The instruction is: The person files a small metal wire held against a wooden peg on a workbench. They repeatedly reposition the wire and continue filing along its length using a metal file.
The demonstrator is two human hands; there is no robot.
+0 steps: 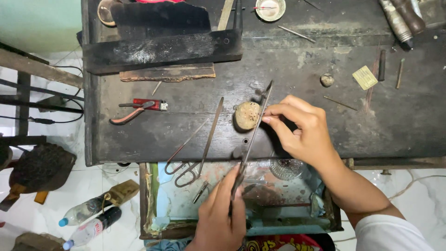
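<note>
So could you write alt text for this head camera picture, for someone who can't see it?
Seen from above, a person's left hand holds a long metal file while the right hand steadies it beside a small round block on a dark worn workbench. Red-handled pliers lie nearby.

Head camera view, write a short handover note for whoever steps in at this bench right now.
Left hand: gripping the near end of a long thin metal file over the open drawer.
Right hand: fingertips pinched at the file's middle, beside the round tan block on the dark workbench.
Whether something tiny is held in the pinch is too small to tell.
Nearby: long shears hang over the bench edge; red-handled pliers lie to their left.
Progress: cannot be judged from this view.
</note>
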